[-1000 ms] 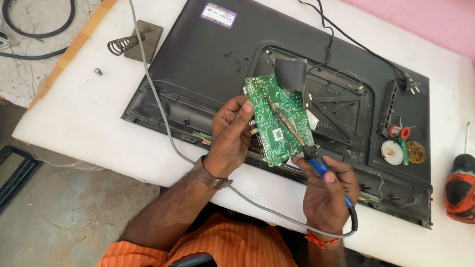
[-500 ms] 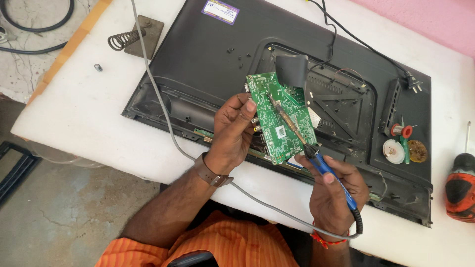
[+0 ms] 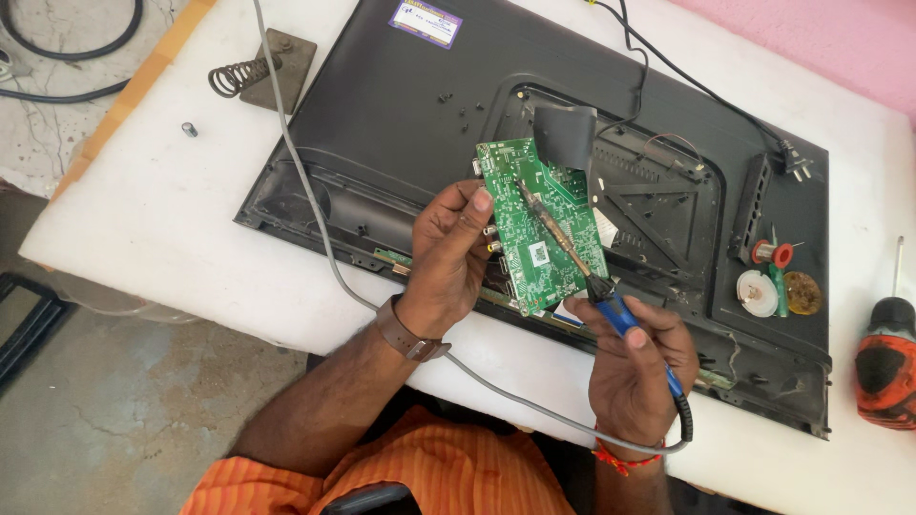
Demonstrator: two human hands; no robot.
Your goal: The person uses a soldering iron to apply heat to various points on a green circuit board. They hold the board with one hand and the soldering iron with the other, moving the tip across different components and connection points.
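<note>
My left hand [image 3: 448, 253] grips the left edge of a green circuit board [image 3: 534, 243] and holds it tilted up above a black television back [image 3: 401, 124] that lies flat on the white table [image 3: 153, 210]. My right hand [image 3: 634, 367] is closed around the blue handle of a soldering iron [image 3: 611, 305]. Its metal shaft runs up and left across the board, with the tip touching the board's upper part. A grey cord [image 3: 315, 210] trails from the iron's handle, under my left forearm and off to the top.
A spring-coil iron stand [image 3: 258, 72] sits at the table's top left, a small capacitor [image 3: 189, 129] near it. Solder spools and a round tin [image 3: 778, 281] lie on the television's right side. An orange-black screwdriver [image 3: 887, 358] rests at the right edge. A black power cable [image 3: 687, 81] crosses the top.
The iron's tip has slid further up the board toward its upper left. Both hands keep their grips, and the board has hardly moved.
</note>
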